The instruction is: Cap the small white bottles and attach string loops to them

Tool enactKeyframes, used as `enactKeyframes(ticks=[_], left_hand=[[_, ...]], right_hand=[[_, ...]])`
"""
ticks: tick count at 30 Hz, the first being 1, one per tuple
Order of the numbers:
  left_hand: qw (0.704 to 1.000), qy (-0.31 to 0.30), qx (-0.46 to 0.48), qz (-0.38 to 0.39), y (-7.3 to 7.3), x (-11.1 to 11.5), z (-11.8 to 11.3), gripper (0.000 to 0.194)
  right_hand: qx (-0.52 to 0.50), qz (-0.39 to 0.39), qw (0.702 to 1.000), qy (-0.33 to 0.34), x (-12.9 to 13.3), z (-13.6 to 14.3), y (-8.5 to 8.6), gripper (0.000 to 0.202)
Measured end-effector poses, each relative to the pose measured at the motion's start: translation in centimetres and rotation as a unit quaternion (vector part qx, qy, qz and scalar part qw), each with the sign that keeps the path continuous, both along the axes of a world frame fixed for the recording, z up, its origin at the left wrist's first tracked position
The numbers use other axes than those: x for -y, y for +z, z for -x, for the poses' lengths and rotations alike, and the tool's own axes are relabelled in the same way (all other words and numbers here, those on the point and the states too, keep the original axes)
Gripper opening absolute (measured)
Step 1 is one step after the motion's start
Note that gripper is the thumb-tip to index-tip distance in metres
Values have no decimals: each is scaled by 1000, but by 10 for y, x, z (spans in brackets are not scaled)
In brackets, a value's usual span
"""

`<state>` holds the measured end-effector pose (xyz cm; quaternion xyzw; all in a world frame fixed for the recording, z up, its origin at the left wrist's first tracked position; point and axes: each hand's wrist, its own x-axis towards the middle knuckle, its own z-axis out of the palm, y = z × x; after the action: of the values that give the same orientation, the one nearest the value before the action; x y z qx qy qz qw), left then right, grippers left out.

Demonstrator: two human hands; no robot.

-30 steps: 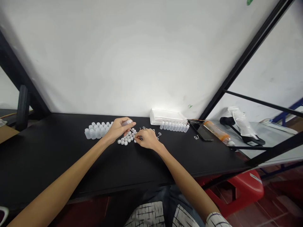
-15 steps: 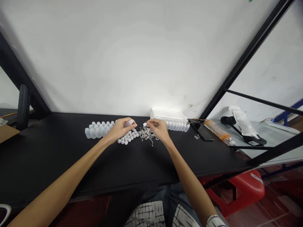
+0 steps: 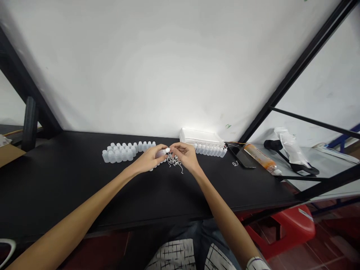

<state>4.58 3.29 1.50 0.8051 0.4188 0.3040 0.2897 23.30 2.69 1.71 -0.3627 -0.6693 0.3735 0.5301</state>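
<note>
My left hand [image 3: 150, 158] is closed around a small translucent plastic bottle [image 3: 160, 153], tilted with its mouth toward the right. At that mouth sits a small white cap [image 3: 168, 149], pinched by the fingertips of my right hand [image 3: 185, 154]. Whether the cap is threaded on cannot be seen. Below the hands lies a heap of thin white loops and strips [image 3: 174, 161]. Loose white caps [image 3: 161, 164] show only partly under my left hand. Rows of similar bottles [image 3: 119, 154] stand to the left of my hands.
More small bottles [image 3: 210, 151] line up at the right, before a flat white stack [image 3: 201, 135] by the wall. Farther right are a dark phone [image 3: 242, 157], a loose white loop [image 3: 235, 163] and an orange-labelled bottle [image 3: 260, 157]. Black metal posts [image 3: 260, 116] flank the black table [image 3: 126, 202].
My hands have come together. The bottle in my left hand has moved right and tilted, and the cap in my right hand now meets its mouth. The loose caps became mostly covered.
</note>
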Motion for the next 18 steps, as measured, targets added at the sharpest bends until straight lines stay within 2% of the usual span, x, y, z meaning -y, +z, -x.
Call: enactKeyframes(ticks=[6, 13, 18], left_hand=[[999, -5, -27, 32, 4, 5, -2, 40], [998, -19, -53, -4, 4, 7, -3, 38], [997, -23, -60, -34, 2, 5, -2, 35]], right_hand=[[10, 12, 999, 37, 2, -2, -2, 25], [15, 33, 997, 69, 2, -1, 0, 25], [52, 44, 996, 64, 2, -2, -1, 28]])
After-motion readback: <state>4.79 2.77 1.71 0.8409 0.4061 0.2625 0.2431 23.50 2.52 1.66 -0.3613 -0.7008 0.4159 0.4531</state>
